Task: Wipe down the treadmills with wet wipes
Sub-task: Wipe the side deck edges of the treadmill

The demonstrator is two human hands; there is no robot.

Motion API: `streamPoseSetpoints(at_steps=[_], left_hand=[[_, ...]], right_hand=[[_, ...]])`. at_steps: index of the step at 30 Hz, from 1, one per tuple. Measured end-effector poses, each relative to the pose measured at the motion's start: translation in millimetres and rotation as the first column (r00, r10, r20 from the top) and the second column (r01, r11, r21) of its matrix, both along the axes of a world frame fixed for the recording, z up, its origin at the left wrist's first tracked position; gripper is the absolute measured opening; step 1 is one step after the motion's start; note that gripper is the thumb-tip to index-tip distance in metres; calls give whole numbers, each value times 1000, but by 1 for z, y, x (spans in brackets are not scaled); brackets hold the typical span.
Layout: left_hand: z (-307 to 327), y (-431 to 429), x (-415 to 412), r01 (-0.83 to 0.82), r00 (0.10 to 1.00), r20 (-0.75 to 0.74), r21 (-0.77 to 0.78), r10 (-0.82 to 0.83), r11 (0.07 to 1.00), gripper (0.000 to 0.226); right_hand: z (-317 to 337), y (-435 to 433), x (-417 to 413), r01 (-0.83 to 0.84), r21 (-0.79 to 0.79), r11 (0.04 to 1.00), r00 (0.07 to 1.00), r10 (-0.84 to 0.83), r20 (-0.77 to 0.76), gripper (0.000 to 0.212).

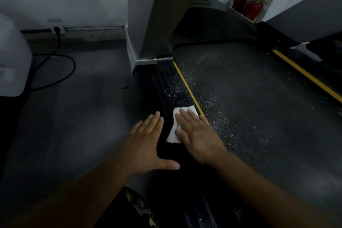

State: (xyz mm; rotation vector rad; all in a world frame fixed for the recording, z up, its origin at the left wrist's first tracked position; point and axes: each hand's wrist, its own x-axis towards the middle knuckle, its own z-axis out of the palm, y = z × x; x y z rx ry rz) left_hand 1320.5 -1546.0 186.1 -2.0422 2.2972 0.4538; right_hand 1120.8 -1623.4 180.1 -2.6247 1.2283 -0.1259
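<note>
A treadmill fills the right half of the view, with a dark speckled belt (240, 102) and yellow stripes along both edges. Its black ribbed left side rail (157, 87) runs toward me. A white wet wipe (177, 126) lies on that rail beside the yellow stripe. My right hand (198, 135) presses flat on the wipe with straight fingers. My left hand (148, 142) is spread flat at the rail's outer edge, thumb out, holding nothing.
The treadmill's grey upright (148, 24) rises just ahead of the hands. On the grey floor to the left a black cable (61, 72) loops from a wall socket (57, 27). A white machine (11, 57) stands at far left. Red fire extinguishers (249, 5) stand behind the treadmill.
</note>
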Motion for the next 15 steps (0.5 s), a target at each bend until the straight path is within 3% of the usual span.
streamPoseSetpoints(at_steps=[2,6,11,15], left_hand=[[-1,0,1,1,1000,-17,-15,-1,1000,156],[3,0,0,2,999,-37,3,-2,1000,151],[6,-1,-1,1,1000,14,19,-2,1000,149],[8,-5,2,17,999,29,13,-17,1000,152]], right_hand=[[2,5,20,0,0,1000,1000,0,1,76],[4,29,11,-153,91,984,986,146,77,66],[-3,-3,13,83,-11,996,996,-84,-43,81],[1,15,16,31,16,999,998,-30,-54,83]])
